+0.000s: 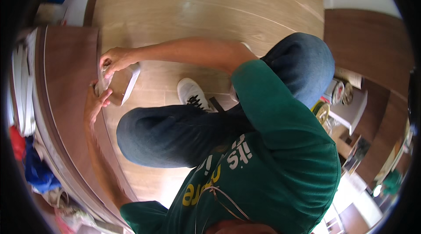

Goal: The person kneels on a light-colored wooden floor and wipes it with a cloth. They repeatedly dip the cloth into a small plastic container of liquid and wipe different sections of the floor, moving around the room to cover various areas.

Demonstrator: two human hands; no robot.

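Observation:
A crumpled, clear plastic item [104,81], possibly a bag or wrap, lies between my two hands beside a brown wooden panel. My right hand [115,61] pinches its upper part between thumb and fingers. Lower down, my left hand [95,102] grips the other end, thumb pointing towards the floor side; its fingers are partly hidden. Just beside both hands is a shallow box or tray with a pale rim [131,82], low over the wood-look floor [154,82]. Whether the plastic touches this box is not clear.
The long brown wooden panel [70,79] runs along the left. My bent knees and a white shoe [190,92] are close to the box. At right stand brown cabinets [365,46] and a pale open drawer or shelf [353,112] with round containers near it.

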